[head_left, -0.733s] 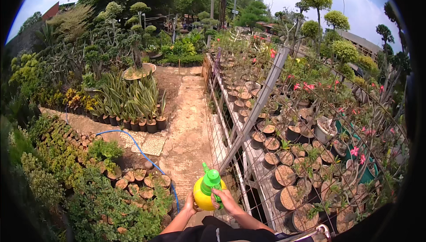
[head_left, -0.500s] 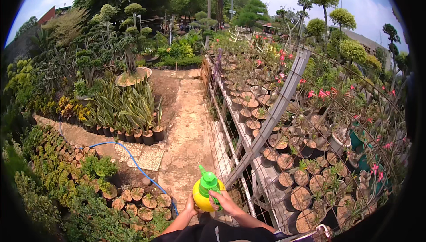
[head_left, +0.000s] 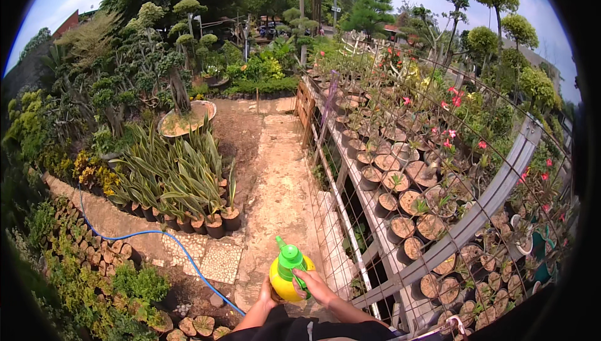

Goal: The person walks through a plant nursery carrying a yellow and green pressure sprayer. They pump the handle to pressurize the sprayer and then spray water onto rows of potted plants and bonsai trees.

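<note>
A pump spray bottle with a round yellow body and a green top is held upright in front of me, low in the view. My left hand cups the yellow body from its left side. Around the green handle on the right side, my right hand is closed, the thumb lying near the top. The green nozzle points up and ahead, toward the path. My hands and clothing hide the bottle's base.
A dirt path runs ahead. On the right a wire mesh fence with a metal post borders tables of potted flowering plants. Potted snake plants stand left; a blue hose crosses the ground.
The view has shifted forward along the path, so the fence post and pots on the right are closer. Both hands keep the same hold on the spray bottle.
</note>
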A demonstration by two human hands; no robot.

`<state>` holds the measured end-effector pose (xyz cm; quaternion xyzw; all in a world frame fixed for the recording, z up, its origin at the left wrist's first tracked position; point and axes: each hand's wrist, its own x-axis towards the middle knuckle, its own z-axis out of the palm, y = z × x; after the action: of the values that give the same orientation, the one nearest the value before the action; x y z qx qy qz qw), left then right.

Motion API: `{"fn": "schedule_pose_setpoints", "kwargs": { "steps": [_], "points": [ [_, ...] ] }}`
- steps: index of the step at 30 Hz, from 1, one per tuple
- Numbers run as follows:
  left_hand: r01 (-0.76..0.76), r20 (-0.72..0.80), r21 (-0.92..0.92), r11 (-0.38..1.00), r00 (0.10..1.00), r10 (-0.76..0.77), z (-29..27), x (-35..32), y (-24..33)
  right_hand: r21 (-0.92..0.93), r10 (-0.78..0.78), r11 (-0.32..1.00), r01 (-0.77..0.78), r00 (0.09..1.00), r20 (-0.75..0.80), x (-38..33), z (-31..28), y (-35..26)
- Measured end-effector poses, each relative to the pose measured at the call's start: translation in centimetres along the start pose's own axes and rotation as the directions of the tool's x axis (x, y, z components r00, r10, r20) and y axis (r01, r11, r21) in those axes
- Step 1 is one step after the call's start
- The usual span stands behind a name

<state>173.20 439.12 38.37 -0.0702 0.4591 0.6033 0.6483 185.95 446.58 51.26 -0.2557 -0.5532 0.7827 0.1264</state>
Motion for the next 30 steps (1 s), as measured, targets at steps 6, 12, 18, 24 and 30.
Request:
{"fn": "schedule_pose_setpoints", "kwargs": {
  "steps": [6,12,18,24,30],
  "points": [
    [-0.105,-0.177,0.090,0.990,0.977,0.120,-1.1,10.3,12.4,0.128,-0.031,0.991,0.032,0.999,-0.010,15.6,-2.1,-5.6],
    [-0.067,-0.242,-0.023,0.997,0.969,0.060,-0.5,20.6,22.0,0.163,-0.054,0.984,0.069,0.994,-0.097,28.1,-4.2,-10.9],
    [0.050,0.086,-0.120,0.992,0.996,-0.039,4.5,29.5,31.5,0.107,-0.100,0.988,0.109,0.991,-0.086,41.3,-9.7,-15.0],
    [-0.036,0.079,-0.202,0.979,0.996,0.052,8.9,39.0,41.5,0.024,-0.093,0.995,0.093,0.996,0.009,53.0,-14.2,-18.3],
    [-0.060,0.034,-0.336,0.940,0.997,0.076,10.3,45.9,51.1,-0.153,-0.120,0.978,0.144,0.981,0.155,64.6,-16.5,-23.5]
  ]
}}
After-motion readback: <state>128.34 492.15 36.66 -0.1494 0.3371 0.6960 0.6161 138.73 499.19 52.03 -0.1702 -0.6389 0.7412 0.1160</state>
